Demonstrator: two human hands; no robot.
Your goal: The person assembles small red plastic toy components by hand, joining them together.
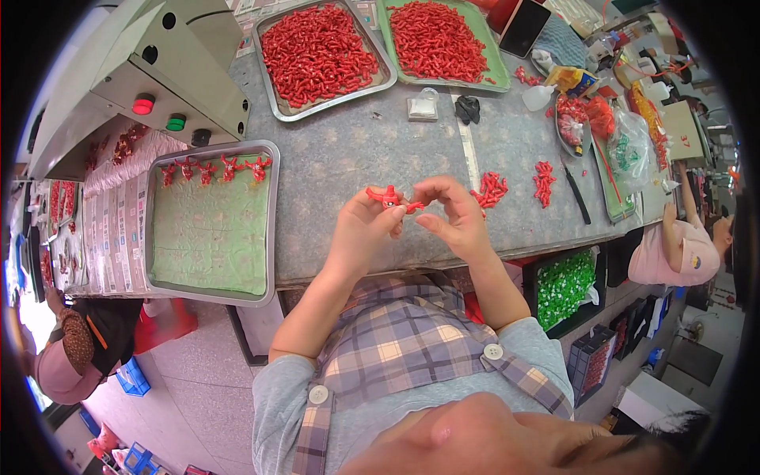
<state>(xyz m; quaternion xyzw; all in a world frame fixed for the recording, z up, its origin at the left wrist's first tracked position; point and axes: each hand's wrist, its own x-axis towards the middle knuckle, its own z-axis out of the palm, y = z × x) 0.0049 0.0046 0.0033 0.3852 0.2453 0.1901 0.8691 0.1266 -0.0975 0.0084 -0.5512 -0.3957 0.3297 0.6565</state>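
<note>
My left hand [362,229] pinches a small red plastic figure [385,195] with limbs sticking out, held above the grey table's near edge. My right hand [451,214] is closed on a small red piece [415,207] that touches the figure's right side. To my left lies a metal tray [155,245] lined with green cloth, and a row of finished red figures [214,169] stands along its far edge. Two little heaps of loose red pieces [491,188] [543,180] lie just right of my hands.
Two trays heaped with red parts [317,54] [437,39] sit at the table's far side. A grey machine with red and green buttons [162,71] stands far left. Bags, bottles and a black tool [576,194] crowd the right. Other people sit at lower left and right.
</note>
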